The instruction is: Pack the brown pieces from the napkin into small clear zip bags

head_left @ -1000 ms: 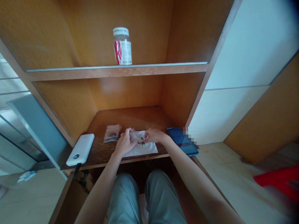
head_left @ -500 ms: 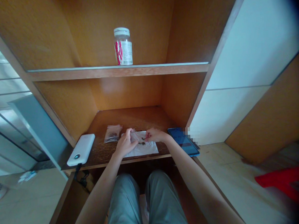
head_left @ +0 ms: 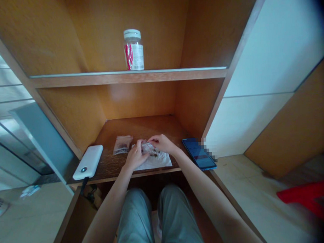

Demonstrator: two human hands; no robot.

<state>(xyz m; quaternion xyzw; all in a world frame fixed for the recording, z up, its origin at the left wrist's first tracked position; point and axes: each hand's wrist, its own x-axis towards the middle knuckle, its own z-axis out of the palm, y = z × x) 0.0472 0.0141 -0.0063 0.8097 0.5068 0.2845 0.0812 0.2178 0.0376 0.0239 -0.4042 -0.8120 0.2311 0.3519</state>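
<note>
My left hand [head_left: 136, 157] is closed on a small clear plastic bag [head_left: 146, 147], holding it over the left part of a white sheet [head_left: 163, 162]. At the bag's upper right, my right hand [head_left: 163, 143] has its fingers pinched together; whatever is between them is too small to make out. Several small dark pieces [head_left: 155, 155] lie on the sheet between and below my hands. Left of my left hand, a second clear zip bag [head_left: 122, 144] with dark bits inside lies flat on the brown shelf [head_left: 110, 160].
A white power bank [head_left: 88, 162] with a black cable [head_left: 86, 182] lies at the shelf's left end. A phone [head_left: 199, 154] rests at the right end. On the upper shelf stands a clear bottle [head_left: 133, 51] with a white lid. My knees [head_left: 157, 213] are below the front edge.
My right hand has moved left and away from me, from the dark pieces on the sheet to the plastic bag. My left hand has stayed nearly still with the bag.
</note>
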